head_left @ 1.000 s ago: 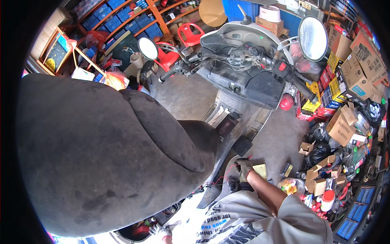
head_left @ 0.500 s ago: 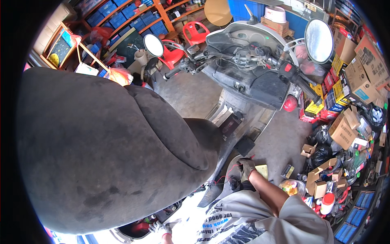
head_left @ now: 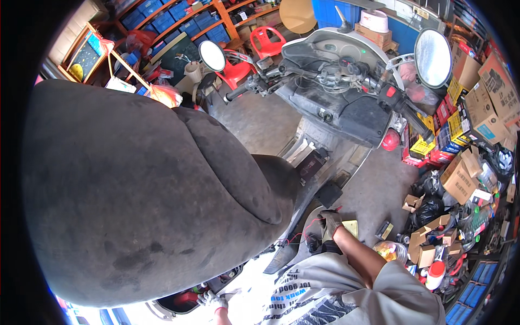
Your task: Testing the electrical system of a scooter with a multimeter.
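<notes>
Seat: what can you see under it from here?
Under the seat, part of a dark compartment shows, with a red object inside and the left hand close by. The seat covers the rest.

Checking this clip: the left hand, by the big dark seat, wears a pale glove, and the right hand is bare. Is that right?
Not quite: the right hand is not bare but gloved too, as the head view shows. The left hand, by the big dark seat, does wear a pale glove.

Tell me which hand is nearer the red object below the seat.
Left. The left hand is just right of the red object in view; the right hand is farther off, up and right.
</notes>
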A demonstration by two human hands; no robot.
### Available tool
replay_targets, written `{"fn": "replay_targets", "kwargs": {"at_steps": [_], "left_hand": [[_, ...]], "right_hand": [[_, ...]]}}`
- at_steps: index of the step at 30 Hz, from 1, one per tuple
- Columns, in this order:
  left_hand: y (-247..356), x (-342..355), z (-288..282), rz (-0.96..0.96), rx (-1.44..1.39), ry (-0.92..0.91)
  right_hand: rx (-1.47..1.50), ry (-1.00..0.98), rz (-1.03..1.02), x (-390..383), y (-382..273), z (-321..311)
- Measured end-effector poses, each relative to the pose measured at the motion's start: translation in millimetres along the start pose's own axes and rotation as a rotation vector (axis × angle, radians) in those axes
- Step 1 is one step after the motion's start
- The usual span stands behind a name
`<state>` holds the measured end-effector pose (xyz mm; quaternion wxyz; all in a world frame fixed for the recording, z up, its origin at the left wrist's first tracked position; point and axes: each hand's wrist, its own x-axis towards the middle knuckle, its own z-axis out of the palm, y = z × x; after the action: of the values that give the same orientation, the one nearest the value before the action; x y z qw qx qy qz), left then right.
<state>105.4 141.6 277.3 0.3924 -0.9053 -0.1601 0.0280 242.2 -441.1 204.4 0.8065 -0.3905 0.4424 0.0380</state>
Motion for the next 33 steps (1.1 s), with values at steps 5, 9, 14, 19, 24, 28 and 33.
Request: {"fn": "replay_targets", "kwargs": {"at_steps": [5,9,14,19,24,28,33], "left_hand": [[-1,-3,3,-0.009,0.023,-0.023],[0,-3,6,-0.013,0.040,-0.039],[0,-6,16,-0.017,0.062,-0.061],[3,-8,22,-0.010,0.083,-0.080],[-2,-13,29,-0.008,0.111,-0.101],[-14,-24,29,-0.028,0.140,-0.128],[-22,0,-132,-0.077,-0.464,-0.524]], "right_hand": [[0.016,0.009,-0.005,-6,-3,7],[0.024,-0.001,-0.011,-8,-4,7],[0.025,0.003,-0.015,-10,-5,6],[0.065,0.023,-0.011,-11,-4,4],[0.059,0.002,-0.008,-12,-7,5],[0.089,-0.025,-0.014,-12,-4,12],[0.153,0.029,-0.033,-4,1,0]]}}
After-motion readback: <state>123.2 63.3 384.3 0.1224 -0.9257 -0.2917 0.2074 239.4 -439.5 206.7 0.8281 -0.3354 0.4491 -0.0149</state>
